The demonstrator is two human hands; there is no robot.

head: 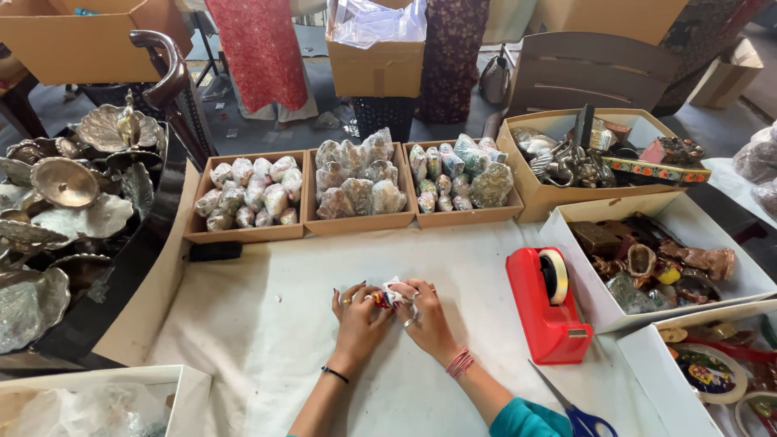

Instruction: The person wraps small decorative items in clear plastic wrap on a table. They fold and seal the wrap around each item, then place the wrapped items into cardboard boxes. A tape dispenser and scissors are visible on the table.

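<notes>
Wrapping under way: left hand and right hand are both closed on a small colourful item half-covered in white wrap, over the table. Three trays behind hold wrapped pieces; unwrapped ones fill the white box.

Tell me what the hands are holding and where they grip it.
Both hands, left hand and right hand, hold one small colourful item partly wrapped in clear plastic between them, gripping it at its two sides with the fingertips, above the white cloth.

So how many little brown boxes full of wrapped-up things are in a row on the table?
3: left tray by the metal dishes, middle tray, and right tray beside the bigger carton. None looks hidden.
</notes>
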